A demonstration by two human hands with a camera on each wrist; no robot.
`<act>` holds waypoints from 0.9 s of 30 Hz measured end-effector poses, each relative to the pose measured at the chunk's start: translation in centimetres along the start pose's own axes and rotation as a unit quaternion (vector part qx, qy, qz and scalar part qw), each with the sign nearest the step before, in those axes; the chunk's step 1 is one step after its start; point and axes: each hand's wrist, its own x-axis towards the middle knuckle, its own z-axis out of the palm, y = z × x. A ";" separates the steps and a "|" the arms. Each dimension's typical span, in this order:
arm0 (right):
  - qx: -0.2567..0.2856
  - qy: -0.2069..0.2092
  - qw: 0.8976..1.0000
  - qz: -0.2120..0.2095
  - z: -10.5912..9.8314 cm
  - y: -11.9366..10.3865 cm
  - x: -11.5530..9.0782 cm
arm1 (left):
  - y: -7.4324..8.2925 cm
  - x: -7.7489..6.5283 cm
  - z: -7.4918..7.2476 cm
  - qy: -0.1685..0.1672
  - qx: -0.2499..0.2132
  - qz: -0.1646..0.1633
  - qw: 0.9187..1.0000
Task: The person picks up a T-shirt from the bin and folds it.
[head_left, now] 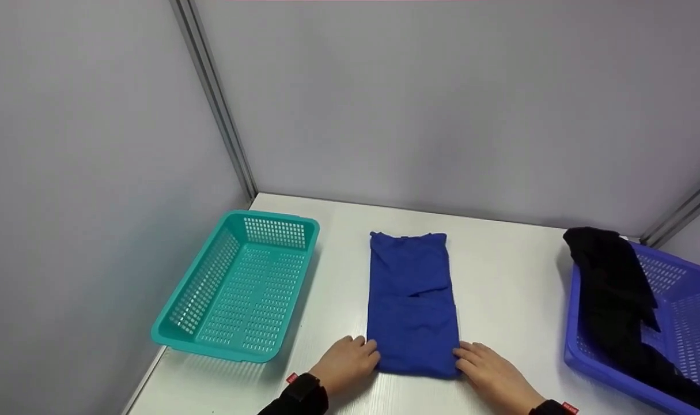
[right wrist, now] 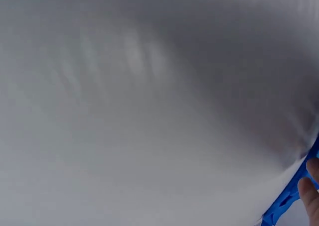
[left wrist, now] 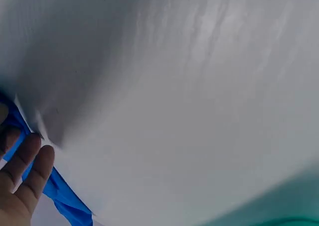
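Observation:
A blue shirt (head_left: 410, 328), folded into a long rectangle, lies flat on the white table (head_left: 511, 276) in the head view. At its lower left corner my left hand (head_left: 347, 364) pinches the cloth edge; in the left wrist view, two outer fingers (left wrist: 37, 173) extend along the blue edge. My right hand (head_left: 491, 372) pinches the opposite lower corner, thumb hidden from view. Only fingertips (right wrist: 305, 188) on a strip of blue cloth show at the border of the right wrist view. A crosswise fold edge runs across the shirt's middle.
An empty teal basket (head_left: 234, 351) stands at the left of the table. To the right is a purple-blue basket (head_left: 572, 323) with black clothing (head_left: 609, 288) hanging over its rim. Grey panels (head_left: 442, 115) rise behind the table and at both sides.

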 end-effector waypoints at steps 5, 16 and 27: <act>0.075 0.031 0.993 0.087 -2.1 -0.4 1.3 | -1.0 0.2 -1.4 0.051 -0.091 -0.084 0.991; 0.374 0.011 0.887 0.272 -7.9 -0.6 4.6 | -3.2 1.4 -7.8 0.120 -0.488 -0.258 0.825; 0.615 -0.050 0.687 0.384 -9.4 -0.1 6.4 | -3.8 3.1 -9.3 0.127 -0.633 -0.344 0.682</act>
